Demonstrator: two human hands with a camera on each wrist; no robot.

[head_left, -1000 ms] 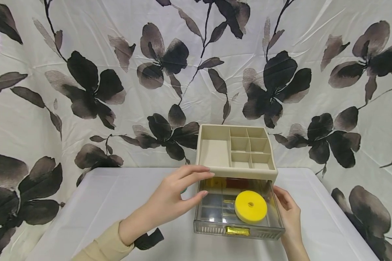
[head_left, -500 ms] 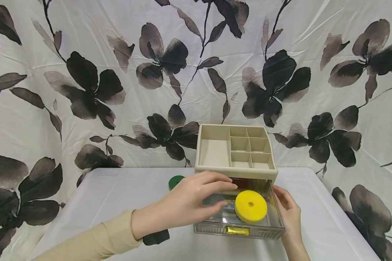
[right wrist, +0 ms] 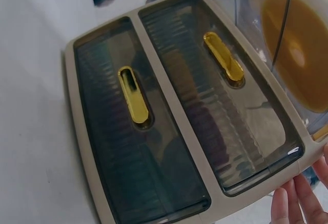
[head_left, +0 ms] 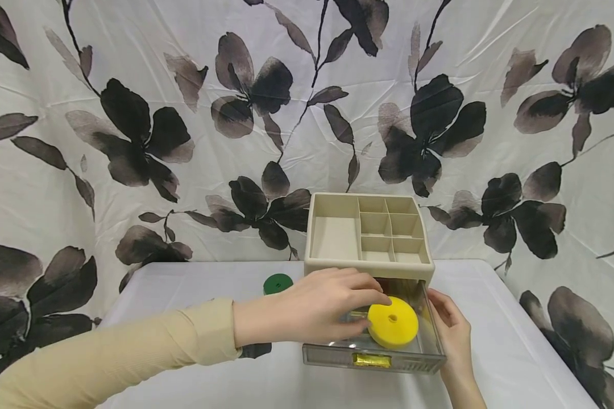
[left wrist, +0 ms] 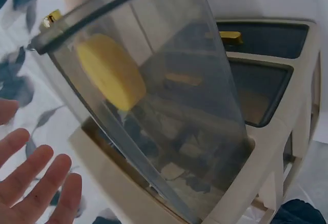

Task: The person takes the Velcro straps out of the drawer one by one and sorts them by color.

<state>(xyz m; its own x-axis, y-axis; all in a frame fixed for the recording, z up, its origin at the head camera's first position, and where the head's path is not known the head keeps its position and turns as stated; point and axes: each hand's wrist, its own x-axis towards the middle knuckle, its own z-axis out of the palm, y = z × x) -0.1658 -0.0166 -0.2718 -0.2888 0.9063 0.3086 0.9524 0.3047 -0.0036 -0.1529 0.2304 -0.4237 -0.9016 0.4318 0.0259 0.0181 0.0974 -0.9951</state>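
Observation:
A clear smoky drawer [head_left: 414, 363] with a gold handle [head_left: 372, 360] is pulled out of a cream desk organizer [head_left: 337, 267]. Inside it lies a flat yellow roll [head_left: 400, 328] with a small centre hole. My left hand [head_left: 327, 304] is over the drawer, relaxed fingers and thumb right at the roll's left edge. In the left wrist view the roll [left wrist: 110, 73] shows through the drawer wall, and the left hand's fingers are spread. My right hand [head_left: 452, 335] is at the organizer's right side; its fingertips [right wrist: 302, 196] touch the frame, with part of the hand hidden.
Left of the organizer a green roll [head_left: 277, 283] lies on the white table [head_left: 194, 284]. A black piece [head_left: 256, 350] shows partly beneath the left forearm. Two closed drawers with gold handles [right wrist: 134, 96] appear in the right wrist view. Floral cloth [head_left: 261, 142] hangs behind.
My left hand has moved right across the drawer to the yellow roll's edge, uncovering the green roll behind it. The right hand and drawer have stayed in place.

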